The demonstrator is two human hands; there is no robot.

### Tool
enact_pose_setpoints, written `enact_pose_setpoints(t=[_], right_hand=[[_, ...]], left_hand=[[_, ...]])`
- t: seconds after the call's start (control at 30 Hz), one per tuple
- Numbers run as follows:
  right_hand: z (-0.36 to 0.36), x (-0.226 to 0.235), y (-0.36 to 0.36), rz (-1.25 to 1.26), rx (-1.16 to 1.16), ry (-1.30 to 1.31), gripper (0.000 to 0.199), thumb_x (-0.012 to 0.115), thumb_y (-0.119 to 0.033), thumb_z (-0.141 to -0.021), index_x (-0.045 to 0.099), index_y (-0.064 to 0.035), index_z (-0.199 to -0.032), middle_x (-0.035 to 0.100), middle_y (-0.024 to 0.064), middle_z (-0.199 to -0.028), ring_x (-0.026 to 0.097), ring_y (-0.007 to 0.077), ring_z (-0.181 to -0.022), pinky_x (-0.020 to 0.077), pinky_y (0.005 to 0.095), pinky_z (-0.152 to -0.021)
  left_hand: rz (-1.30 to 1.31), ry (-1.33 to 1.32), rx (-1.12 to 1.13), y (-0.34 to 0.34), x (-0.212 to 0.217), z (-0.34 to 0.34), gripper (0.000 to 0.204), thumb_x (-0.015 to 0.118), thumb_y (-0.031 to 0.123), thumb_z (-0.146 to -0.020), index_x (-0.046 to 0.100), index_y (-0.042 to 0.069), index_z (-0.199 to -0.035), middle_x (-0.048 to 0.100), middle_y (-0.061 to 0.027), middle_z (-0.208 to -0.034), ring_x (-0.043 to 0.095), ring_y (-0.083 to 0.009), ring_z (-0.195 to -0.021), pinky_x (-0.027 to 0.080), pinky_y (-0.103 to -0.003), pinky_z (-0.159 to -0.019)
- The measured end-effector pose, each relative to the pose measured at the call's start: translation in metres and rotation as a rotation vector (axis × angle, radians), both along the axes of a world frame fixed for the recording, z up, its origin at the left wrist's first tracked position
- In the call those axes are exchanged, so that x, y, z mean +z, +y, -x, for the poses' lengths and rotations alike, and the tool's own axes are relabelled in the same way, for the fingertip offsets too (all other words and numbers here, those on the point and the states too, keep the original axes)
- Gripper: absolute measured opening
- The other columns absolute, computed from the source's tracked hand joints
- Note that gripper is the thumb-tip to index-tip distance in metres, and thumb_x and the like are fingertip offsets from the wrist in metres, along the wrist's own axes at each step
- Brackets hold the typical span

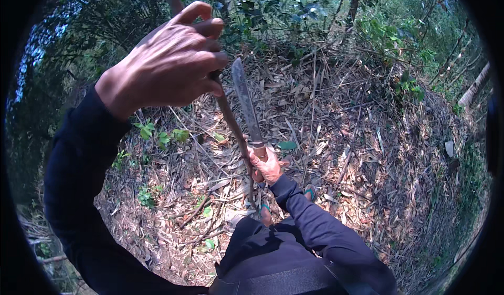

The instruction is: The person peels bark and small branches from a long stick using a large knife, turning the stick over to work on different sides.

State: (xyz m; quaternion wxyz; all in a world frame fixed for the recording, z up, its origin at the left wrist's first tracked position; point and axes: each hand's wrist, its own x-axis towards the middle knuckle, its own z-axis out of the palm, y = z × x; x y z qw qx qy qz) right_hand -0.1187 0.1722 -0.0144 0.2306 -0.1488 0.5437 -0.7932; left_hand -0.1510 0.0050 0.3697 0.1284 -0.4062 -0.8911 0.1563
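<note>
My left hand [170, 59], raised at the upper left, is closed around a thin brown stick [231, 119]. Above the fist the stick runs on to the top edge, and its lower end reaches down near my feet. Lower down, in the middle, my right hand [270, 167] grips the wooden handle of a machete [244, 98]. Its long grey blade points up and slightly left, beside the stick with a narrow gap. The stick passes close by the fingers of my right hand; whether they touch it I cannot tell.
Dry leaves [336, 153] and twigs cover the ground. My feet in sandals [266, 214] stand below my right hand. Green bushes [294, 11] and thin trunks rise at the back; a pale trunk [475, 85] leans at the far right. Small green plants [149, 195] grow at left.
</note>
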Motion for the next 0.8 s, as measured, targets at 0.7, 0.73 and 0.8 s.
enact_pose_setpoints(t=[0.7, 0.73, 0.8], right_hand=[[0.085, -0.192, 0.054, 0.208, -0.443, -1.059, 0.052, 0.056, -0.056, -0.084, 0.053, -0.0049, -0.091, 0.058, 0.0123, -0.084, 0.056, 0.0274, -0.079, 0.0492, 0.0488, -0.079], [0.066, -0.198, 0.044, 0.058, -0.511, -1.017, 0.051, 0.054, -0.056, -0.085, 0.053, -0.0056, -0.092, 0.059, 0.0123, -0.084, 0.057, 0.0284, -0.080, 0.0491, 0.0503, -0.080], [0.052, -0.209, 0.042, 0.132, -0.456, -1.171, 0.044, 0.050, -0.051, -0.086, 0.050, -0.0069, -0.089, 0.058, 0.0139, -0.084, 0.057, 0.0327, -0.080, 0.0479, 0.0544, -0.082]], left_hand=[[-2.951, 0.226, 1.248, 0.039, -0.449, -0.531, 0.107, 0.060, 0.061, -0.078, 0.004, 0.001, -0.145, 0.020, -0.0254, -0.147, 0.021, -0.0337, -0.138, 0.023, -0.044, -0.111], [-2.954, 0.339, 1.079, 0.022, -0.441, -0.527, 0.116, 0.062, 0.066, -0.073, -0.001, 0.001, -0.145, 0.016, -0.0256, -0.149, 0.016, -0.0339, -0.139, 0.020, -0.044, -0.113], [-2.980, 0.577, 0.907, -0.023, -0.425, -0.500, 0.120, 0.064, 0.068, -0.069, -0.004, 0.004, -0.146, 0.014, -0.0248, -0.149, 0.017, -0.0365, -0.138, 0.018, -0.047, -0.113]])
